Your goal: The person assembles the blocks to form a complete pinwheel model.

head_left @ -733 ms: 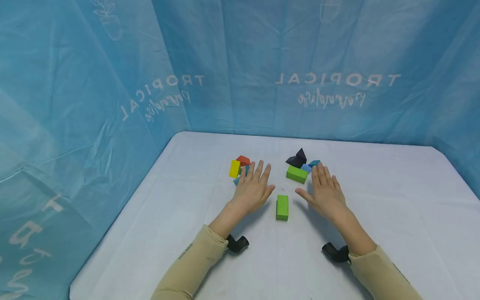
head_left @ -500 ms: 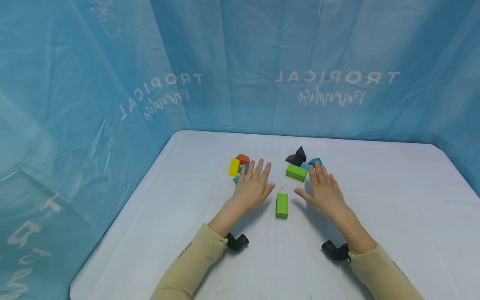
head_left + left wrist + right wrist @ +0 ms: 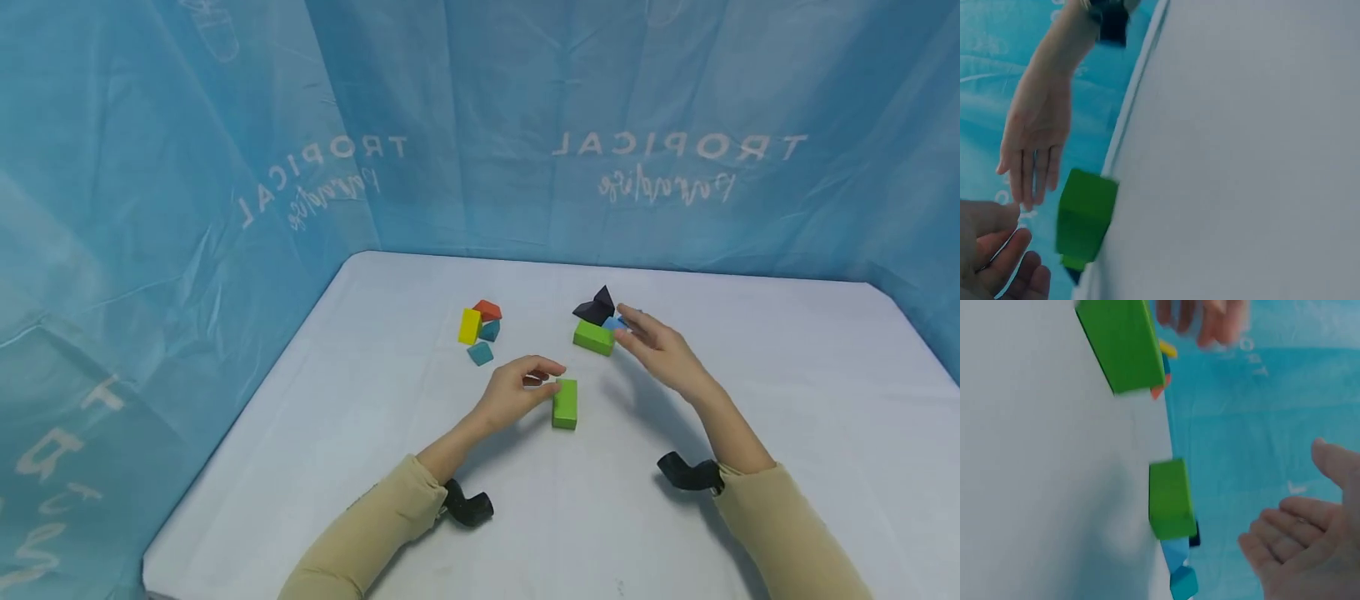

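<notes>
Near the middle of the table, a green rectangular block [image 3: 565,406] lies lengthwise. My left hand [image 3: 513,390] hovers at its far left corner, fingers loosely bent and thumb apart from them. In the left wrist view a gap shows between those fingers and the green blocks. Farther back, a second green block [image 3: 593,337] lies at a slant before a blue block [image 3: 613,323] and black pointed blocks [image 3: 596,310]. My right hand [image 3: 663,354] is raised just right of that group, holding nothing. It partly hides the blue pieces; the right wrist view shows a teal block [image 3: 1184,583] there.
A yellow block [image 3: 470,326], a red block [image 3: 487,311] and two teal blocks [image 3: 480,354] sit in a loose group at the back left. Blue printed sheeting [image 3: 465,167] hangs behind and left of the white table [image 3: 360,375]. Each wrist carries a black camera mount [image 3: 467,506].
Both hands were spread flat, fingers straight, pointing away. The left has turned and bent its fingers towards the near green block; the right has turned and shifted slightly right. The blocks look unmoved.
</notes>
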Motion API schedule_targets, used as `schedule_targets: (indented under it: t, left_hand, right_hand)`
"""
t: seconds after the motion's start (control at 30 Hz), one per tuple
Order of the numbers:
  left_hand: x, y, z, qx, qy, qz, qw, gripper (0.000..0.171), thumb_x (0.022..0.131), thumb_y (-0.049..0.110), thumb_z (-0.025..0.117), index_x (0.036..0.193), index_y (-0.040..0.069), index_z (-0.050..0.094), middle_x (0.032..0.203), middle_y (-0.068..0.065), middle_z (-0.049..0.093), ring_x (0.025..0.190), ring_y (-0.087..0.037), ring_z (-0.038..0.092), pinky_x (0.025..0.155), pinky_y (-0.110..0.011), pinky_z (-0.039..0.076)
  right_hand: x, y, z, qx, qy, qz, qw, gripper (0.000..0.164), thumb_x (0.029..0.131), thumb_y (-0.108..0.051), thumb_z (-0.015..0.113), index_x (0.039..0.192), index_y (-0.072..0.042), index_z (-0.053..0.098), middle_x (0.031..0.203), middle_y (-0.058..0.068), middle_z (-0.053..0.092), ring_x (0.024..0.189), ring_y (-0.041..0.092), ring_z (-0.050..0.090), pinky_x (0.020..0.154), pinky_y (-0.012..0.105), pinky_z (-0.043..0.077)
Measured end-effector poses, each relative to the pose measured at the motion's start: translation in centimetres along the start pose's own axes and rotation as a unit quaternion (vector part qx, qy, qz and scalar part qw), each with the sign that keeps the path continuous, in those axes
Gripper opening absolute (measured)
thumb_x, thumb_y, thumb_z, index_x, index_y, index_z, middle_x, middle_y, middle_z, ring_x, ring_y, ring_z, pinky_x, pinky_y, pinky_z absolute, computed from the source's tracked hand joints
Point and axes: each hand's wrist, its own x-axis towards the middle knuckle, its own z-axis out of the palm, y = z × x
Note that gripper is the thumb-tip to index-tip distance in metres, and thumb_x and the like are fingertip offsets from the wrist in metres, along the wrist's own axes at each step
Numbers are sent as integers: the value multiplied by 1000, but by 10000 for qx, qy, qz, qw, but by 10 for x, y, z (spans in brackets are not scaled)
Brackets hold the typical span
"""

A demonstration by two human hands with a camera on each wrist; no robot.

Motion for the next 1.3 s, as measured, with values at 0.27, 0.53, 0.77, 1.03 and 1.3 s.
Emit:
schedule_targets:
  t: [0.27, 0.53, 0.77, 1.03, 1.3]
  left_hand:
    - [-17, -9, 11, -800, 178, 316, 9961, 31, 86, 0, 66, 116, -8, 60, 116, -20, 61, 105, -36, 57, 90, -40, 49]
    - [-23, 13, 8, -895, 97, 203, 9957, 31, 86, -6, 64, 116, -13, 58, 116, -27, 58, 105, -41, 55, 92, -45, 47]
    - [-23, 13, 7, -930, 36, 261, 9953, 33, 86, -6, 64, 117, -14, 56, 117, -28, 57, 107, -41, 55, 93, -45, 47]
    - [-23, 11, 5, -922, -26, 323, 9952, 33, 86, -6, 64, 117, -15, 56, 117, -29, 56, 107, -42, 56, 91, -44, 48]
    - [-22, 12, 5, -1022, -60, 244, 9944, 34, 86, -6, 64, 117, -15, 55, 118, -29, 55, 109, -41, 55, 93, -43, 47]
  right_hand:
    - [28, 20, -12, 239, 54, 133, 9996, 54, 98, -29, 53, 142, -1, 39, 143, 18, 40, 129, 34, 39, 102, 47, 37]
    - [38, 35, 1, -90, 124, 391, 9991, 49, 95, -24, 59, 137, -1, 47, 137, 18, 48, 123, 34, 46, 100, 49, 39]
    - [40, 38, 9, -737, 215, 336, 9965, 44, 91, -19, 65, 130, -1, 55, 126, 19, 57, 111, 33, 56, 90, 47, 48]
    - [38, 30, 20, -1072, 288, 482, 9927, 47, 90, -25, 66, 128, 2, 56, 120, 23, 58, 103, 35, 60, 77, 42, 53]
    - [37, 30, 20, -675, 7, 711, 9952, 63, 89, -37, 65, 140, -6, 45, 131, 22, 51, 117, 37, 51, 90, 52, 46]
